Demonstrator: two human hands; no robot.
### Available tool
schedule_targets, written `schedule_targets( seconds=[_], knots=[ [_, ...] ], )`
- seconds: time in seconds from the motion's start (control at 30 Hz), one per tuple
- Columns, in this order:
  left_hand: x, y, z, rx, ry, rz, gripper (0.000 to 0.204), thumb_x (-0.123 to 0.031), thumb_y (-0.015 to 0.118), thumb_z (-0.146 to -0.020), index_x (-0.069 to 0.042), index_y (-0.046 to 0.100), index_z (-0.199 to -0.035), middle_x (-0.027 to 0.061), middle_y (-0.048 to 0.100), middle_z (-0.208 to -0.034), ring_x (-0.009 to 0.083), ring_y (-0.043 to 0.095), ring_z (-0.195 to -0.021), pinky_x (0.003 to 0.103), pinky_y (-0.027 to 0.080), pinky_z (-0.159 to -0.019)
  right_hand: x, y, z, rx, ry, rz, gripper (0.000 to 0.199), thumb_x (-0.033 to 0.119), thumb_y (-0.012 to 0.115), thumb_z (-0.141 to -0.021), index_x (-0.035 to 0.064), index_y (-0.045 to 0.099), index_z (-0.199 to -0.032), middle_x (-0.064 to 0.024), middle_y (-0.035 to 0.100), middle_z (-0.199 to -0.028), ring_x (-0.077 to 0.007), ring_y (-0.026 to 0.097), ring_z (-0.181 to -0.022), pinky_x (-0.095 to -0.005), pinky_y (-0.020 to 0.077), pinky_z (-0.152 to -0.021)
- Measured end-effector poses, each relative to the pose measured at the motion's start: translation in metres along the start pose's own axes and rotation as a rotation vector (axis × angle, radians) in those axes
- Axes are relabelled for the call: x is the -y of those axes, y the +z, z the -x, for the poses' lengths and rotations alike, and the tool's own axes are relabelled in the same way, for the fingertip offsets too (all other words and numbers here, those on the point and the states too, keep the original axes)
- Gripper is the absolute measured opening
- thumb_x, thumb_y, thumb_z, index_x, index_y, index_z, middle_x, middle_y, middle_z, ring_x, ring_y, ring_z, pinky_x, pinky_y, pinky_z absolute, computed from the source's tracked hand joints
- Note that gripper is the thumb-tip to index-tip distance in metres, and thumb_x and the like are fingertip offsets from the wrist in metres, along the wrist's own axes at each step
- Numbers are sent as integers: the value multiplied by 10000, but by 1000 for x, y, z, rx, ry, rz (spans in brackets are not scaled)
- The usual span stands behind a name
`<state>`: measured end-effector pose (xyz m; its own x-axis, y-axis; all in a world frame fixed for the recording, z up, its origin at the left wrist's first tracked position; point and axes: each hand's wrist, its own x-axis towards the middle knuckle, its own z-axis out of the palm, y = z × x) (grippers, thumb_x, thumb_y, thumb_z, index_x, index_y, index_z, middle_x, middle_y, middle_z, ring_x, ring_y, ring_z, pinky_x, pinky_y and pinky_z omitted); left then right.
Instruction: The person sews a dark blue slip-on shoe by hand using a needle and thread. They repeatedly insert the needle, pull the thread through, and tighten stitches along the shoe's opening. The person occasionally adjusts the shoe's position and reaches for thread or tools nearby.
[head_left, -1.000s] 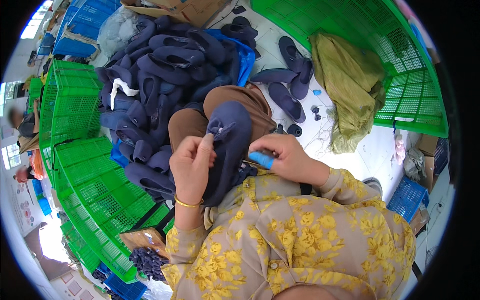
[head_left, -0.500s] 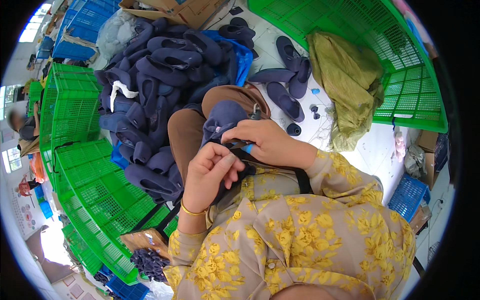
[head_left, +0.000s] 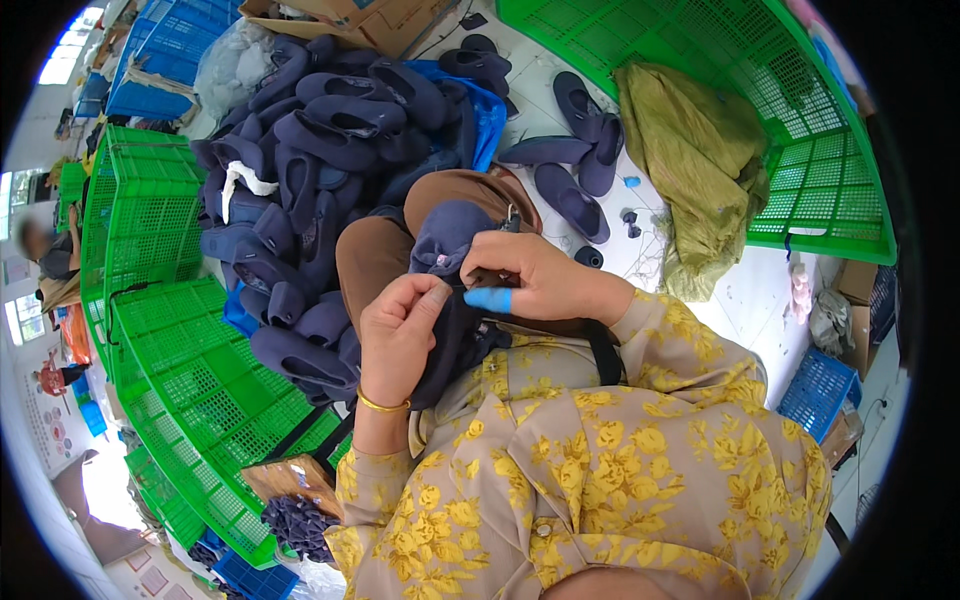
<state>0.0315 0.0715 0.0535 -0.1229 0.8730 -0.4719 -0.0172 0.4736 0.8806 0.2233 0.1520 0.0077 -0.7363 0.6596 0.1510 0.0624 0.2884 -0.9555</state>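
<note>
A navy cloth shoe (head_left: 452, 232) rests on my lap, partly covered by my hands, with a small pale mark near its edge. My left hand (head_left: 395, 325) is beside it, thumb and forefinger pinched together; whatever is between them is too small to make out. My right hand (head_left: 550, 280), with blue tape on one digit, is curled at the shoe's right side. Its fingers close round a dark bladed tool (head_left: 488, 277), mostly hidden. The two sets of fingertips are close together, over dark navy fabric.
Navy shoes (head_left: 320, 140) lie heaped at the left, on blue sheeting (head_left: 488, 120). Several more shoes (head_left: 572, 200) are on the white floor, near a dark thread spool (head_left: 588, 258). Green crates (head_left: 160, 210) stand left and right. An olive sack (head_left: 690, 170) lies at the right.
My left hand has moved a little left and its fingers have drawn into a pinch. My right hand has turned, showing more blue tape and hiding the tool's pointed blade.
</note>
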Motion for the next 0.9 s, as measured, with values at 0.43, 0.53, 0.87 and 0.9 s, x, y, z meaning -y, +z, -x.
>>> schedule_targets(
  seconds=[0.43,0.53,0.87,0.9],
  knots=[
    [-12,8,-19,-111,508,-764,98,-17,726,-770,-5,650,-831,35,467,-671,125,438,-589,260,374,-563,-35,-77,28,-813,238,-1087,119,174,556,-984,65,599,-961,5,495,-715,-75,420,-567,-253,399,-563],
    [-11,2,-22,-102,483,-717,84,-6,714,-776,-5,645,-824,32,489,-690,116,441,-595,254,376,-568,-84,-150,89,-1024,149,-1142,110,123,539,-976,69,568,-884,-16,494,-712,-124,464,-599,-367,502,-734],
    [-4,2,-27,-88,495,-638,67,4,706,-805,9,642,-823,-12,519,-718,58,432,-601,217,369,-563,-121,-309,273,-1568,78,-323,51,-23,488,-957,-16,531,-930,-90,520,-786,-230,566,-733,-570,515,-975],
    [-3,2,-27,-81,487,-631,65,4,706,-808,9,643,-825,-17,520,-719,54,430,-603,213,368,-565,-118,-310,277,-1575,101,-307,54,-30,477,-958,-25,530,-947,-96,521,-796,-233,565,-734,-572,514,-976]
  ],
)
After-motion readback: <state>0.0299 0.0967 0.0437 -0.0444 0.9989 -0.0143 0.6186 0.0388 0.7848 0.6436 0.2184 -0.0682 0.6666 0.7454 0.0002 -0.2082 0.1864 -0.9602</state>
